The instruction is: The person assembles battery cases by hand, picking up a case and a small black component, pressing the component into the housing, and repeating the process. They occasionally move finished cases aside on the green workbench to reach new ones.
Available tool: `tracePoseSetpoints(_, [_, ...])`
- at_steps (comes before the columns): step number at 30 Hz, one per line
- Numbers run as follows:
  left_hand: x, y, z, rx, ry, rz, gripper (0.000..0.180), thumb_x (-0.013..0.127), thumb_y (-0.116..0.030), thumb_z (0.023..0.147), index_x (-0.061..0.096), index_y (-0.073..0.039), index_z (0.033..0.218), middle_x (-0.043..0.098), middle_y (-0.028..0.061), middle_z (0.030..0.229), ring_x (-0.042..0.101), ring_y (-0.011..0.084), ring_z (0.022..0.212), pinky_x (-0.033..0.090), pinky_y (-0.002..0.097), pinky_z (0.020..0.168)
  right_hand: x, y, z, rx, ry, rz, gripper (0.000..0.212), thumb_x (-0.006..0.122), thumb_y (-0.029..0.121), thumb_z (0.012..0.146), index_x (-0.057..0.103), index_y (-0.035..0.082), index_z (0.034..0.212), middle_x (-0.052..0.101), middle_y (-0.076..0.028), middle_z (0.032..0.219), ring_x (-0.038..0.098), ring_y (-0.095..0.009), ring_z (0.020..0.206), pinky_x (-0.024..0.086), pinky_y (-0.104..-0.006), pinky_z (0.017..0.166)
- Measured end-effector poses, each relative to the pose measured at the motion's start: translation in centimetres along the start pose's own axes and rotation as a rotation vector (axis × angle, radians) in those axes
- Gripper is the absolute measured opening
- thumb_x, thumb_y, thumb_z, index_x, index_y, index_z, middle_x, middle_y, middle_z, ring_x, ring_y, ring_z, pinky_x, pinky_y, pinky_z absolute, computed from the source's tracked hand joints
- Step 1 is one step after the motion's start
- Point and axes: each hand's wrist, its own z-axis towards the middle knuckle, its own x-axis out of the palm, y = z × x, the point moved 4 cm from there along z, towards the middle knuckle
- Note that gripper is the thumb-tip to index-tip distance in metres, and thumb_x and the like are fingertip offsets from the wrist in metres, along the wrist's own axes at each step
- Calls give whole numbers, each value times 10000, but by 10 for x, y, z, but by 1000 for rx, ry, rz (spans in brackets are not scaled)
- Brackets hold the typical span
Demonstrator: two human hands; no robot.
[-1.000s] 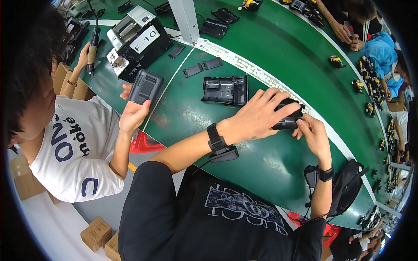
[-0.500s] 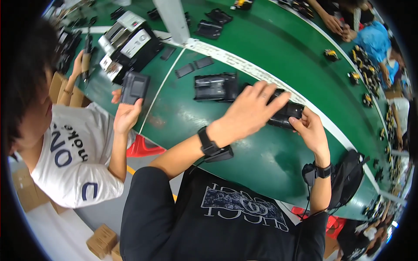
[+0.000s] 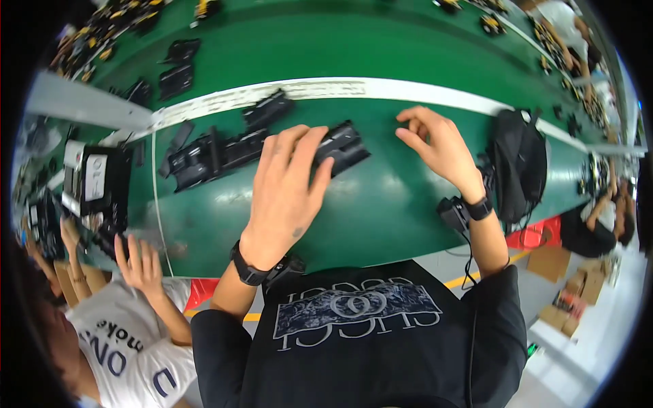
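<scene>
green workbench [image 3: 381, 228], white strip [image 3: 408, 90] along its far edge. dark backpack [image 3: 518, 163] toward its right end; shell cluster [image 3: 197, 163] left of mid-bench. left hand [image 3: 282, 190] over one end of a black shell [image 3: 347, 146], mid-bench; cannot tell if pinched. right hand [image 3: 439, 146] empty, fingers loosely curled. risk: one-sided hold could let it twist, knock neighbours.

Both forearms [image 3: 488, 239] in over the near edge of the bench [image 3: 388, 217], left hand [image 3: 286, 183] back-up with fingers extended toward the far edge and thumb spread, right hand [image 3: 437, 144] farther right, fingers half-curled, thumb clear of index.
</scene>
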Motion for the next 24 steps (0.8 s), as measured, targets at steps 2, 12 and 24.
tracePoseSetpoints(2, [20, 2, 6, -113, 42, -128, 485, 835, -171, 880, 678, -56, 1324, 624, 137, 1294, 592, 361, 1157, 506, 491, 989, 1, -19, -11, 5, -80, -56, 248, 771, 133, 979, 684, 30, 1187, 611, -49, 852, 589, -171, 680, 501, -336, 659])
tracePoseSetpoints(12, [53, -5, 30, 4, 124, 69, 257, 816, -136, 887, 749, -50, 1120, 653, 82, 1236, 605, 325, 1063, 521, 453, 903, -20, -49, -31, 84, -339, -179, 281, 806, 138, 933, 703, 66, 1185, 638, -95, 983, 663, -244, 800, 549, -377, 726])
tracePoseSetpoints(24, [20, -3, -26, 77, 23, 92, 137, 748, -110, 810, 756, -30, 922, 643, 127, 1244, 538, 314, 1174, 484, 416, 912, 13, 0, -56, -70, -266, -131, 142, 770, 19, 954, 643, 2, 1016, 641, -107, 986, 625, -195, 798, 516, -322, 741])
